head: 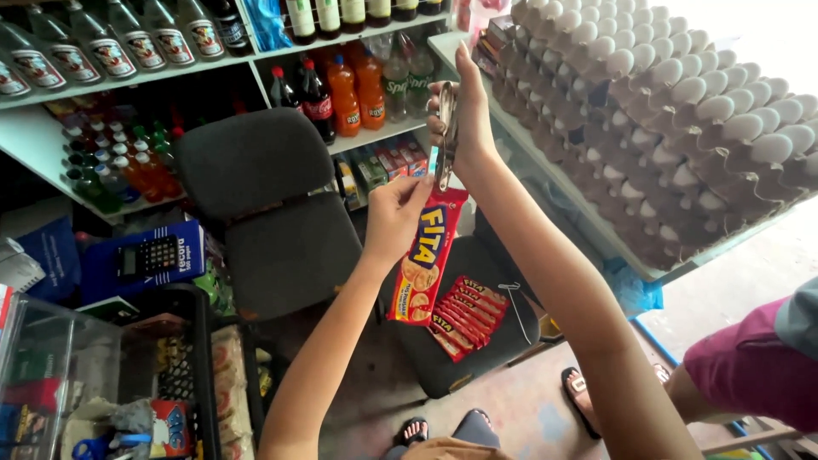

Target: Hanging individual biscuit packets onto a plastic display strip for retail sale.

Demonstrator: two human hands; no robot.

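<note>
Grip status, head view: my left hand pinches the top edge of a red cracker packet between thumb and fingers, and the packet hangs down from it toward 6 o'clock. My right hand is raised at 12 o'clock of the packet, fingers closed round a metal stapler whose lower end meets the packet's top edge, just beside the left fingertips.

At 5 o'clock of the hanging packet, a heap of like red packets lies on the seat of a dark chair. A second dark chair stands at 9 o'clock of the hands.

At 2 o'clock, stacked trays of white eggs sit on a counter. Shelves at 11 o'clock carry bottles, clear and orange among them. At 8 o'clock a black calculator rests on a blue box.

At 4 o'clock, another person's maroon shorts and sandalled foot show at the frame edge. My own feet in sandals appear at 6 o'clock on the floor.
</note>
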